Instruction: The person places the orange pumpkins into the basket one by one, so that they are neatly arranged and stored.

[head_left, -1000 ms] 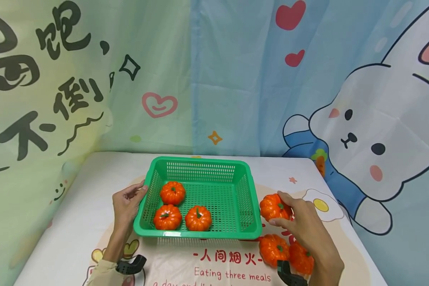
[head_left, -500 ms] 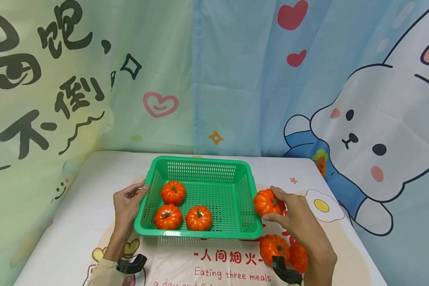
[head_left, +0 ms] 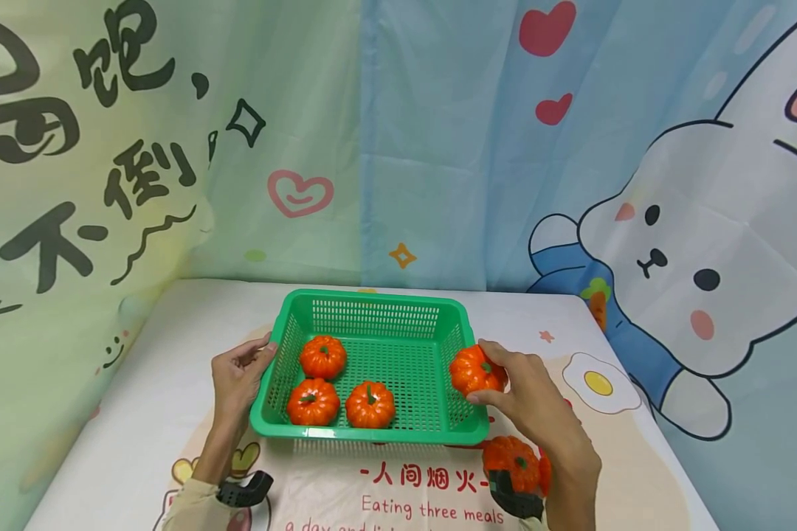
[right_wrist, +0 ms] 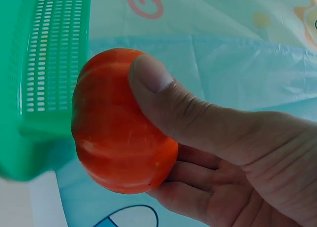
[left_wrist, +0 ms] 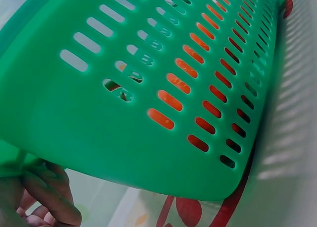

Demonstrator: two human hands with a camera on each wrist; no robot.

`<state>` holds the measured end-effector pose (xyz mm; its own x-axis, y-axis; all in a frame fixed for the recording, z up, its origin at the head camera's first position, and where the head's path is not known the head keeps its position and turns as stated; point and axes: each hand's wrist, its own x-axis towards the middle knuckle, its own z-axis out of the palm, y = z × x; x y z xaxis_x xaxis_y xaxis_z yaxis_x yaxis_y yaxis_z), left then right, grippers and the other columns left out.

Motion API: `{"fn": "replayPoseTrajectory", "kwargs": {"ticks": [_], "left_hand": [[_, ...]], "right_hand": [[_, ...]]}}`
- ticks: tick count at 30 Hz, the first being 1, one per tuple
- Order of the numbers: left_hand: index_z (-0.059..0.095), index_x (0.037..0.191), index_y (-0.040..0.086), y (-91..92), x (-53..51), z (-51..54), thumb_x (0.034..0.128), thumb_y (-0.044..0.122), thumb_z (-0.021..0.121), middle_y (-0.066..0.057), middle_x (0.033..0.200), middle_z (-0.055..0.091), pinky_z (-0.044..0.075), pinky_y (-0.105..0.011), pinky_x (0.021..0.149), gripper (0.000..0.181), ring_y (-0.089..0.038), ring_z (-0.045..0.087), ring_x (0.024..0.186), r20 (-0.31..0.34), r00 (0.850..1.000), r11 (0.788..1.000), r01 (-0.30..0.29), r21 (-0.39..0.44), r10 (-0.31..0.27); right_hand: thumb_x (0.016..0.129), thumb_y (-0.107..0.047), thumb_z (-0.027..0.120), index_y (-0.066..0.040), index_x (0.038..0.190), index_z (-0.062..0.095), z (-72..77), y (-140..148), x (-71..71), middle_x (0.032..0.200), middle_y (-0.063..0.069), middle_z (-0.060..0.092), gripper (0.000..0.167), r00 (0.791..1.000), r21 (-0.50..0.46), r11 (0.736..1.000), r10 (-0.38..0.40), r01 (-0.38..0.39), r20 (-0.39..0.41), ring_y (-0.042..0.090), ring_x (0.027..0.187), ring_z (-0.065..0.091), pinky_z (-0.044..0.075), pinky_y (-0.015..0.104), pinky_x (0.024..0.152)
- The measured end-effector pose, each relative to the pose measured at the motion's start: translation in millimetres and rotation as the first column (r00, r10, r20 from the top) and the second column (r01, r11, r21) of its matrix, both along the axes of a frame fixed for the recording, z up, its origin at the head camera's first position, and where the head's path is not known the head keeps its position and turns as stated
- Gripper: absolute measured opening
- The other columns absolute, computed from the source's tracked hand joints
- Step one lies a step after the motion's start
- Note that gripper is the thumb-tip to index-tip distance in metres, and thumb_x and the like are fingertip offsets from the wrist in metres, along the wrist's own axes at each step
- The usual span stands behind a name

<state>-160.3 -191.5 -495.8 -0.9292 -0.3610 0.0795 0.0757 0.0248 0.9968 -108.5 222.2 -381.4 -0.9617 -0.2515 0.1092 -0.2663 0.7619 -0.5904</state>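
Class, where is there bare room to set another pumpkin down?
Inside the basket, right of its three pumpkins; also the tabletop left of the left hand. Crowded: the basket's left side; its right rim, where the right hand holds another pumpkin; and by two loose pumpkins.

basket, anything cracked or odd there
Nothing stands out: the basket shows no visible cracks, the left hand holds its left side, three pumpkins sit inside, and the right hand holds another at its right side.
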Motion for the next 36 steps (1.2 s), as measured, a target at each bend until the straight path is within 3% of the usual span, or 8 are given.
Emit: {"fn": "replayPoseTrajectory", "kwargs": {"ticks": [15, 24, 30, 36], "left_hand": [[0.077, 0.125, -0.009, -1.3, -0.5, -1.2, 0.102, 0.006, 0.076, 0.026, 0.088, 0.077, 0.062, -0.014, 0.066, 0.028, 0.002, 0.07, 0.071, 0.01, 1.0, 1.0, -0.008, -0.015, 0.008], [0.078, 0.124, -0.008, -1.4, -1.5, -1.1, 0.1015, 0.006, 0.077, 0.025, 0.093, 0.078, 0.062, -0.014, 0.067, 0.026, 0.001, 0.071, 0.073, 0.004, 1.0, 1.0, -0.008, -0.007, 0.008], [0.078, 0.125, -0.008, -1.4, -2.4, -0.1, 0.1022, 0.008, 0.077, 0.018, 0.081, 0.077, 0.063, -0.016, 0.065, 0.028, -0.002, 0.071, 0.071, 0.004, 1.0, 1.0, 0.003, -0.012, -0.003], [0.078, 0.125, -0.008, -1.3, -1.5, 0.2, 0.102, 0.007, 0.077, 0.016, 0.078, 0.076, 0.062, -0.016, 0.063, 0.027, -0.002, 0.07, 0.07, 0.018, 1.0, 1.0, 0.0, -0.015, 0.0]], "right_hand": [[0.089, -0.017, 0.091, -0.001, 0.15, 0.064, -4.7, -23.2, -17.9, 0.128, 0.008, 0.076, 0.069, 0.995, -0.029, 0.995, 0.097, -0.097, 0.004, 0.021, 0.108, 0.068, 0.066, 0.041, 0.098], [0.088, -0.02, 0.092, 0.003, 0.155, 0.058, -7.1, -39.4, -28.6, 0.148, 0.017, 0.069, 0.078, 0.994, -0.011, 0.994, 0.109, -0.109, 0.014, 0.027, 0.121, 0.071, 0.062, 0.049, 0.108], [0.087, -0.017, 0.093, -0.001, 0.149, 0.065, -6.0, -54.0, -38.6, 0.137, 0.011, 0.074, 0.07, 0.99, 0.004, 0.99, 0.138, -0.138, -0.004, 0.024, 0.113, 0.07, 0.066, 0.045, 0.101], [0.087, -0.017, 0.093, -0.007, 0.129, 0.073, -6.6, -66.2, -48.7, 0.108, 0.0, 0.073, 0.047, 0.981, 0.0, 0.981, 0.193, -0.193, -0.011, 0.015, 0.094, 0.065, 0.063, 0.03, 0.085]]}}
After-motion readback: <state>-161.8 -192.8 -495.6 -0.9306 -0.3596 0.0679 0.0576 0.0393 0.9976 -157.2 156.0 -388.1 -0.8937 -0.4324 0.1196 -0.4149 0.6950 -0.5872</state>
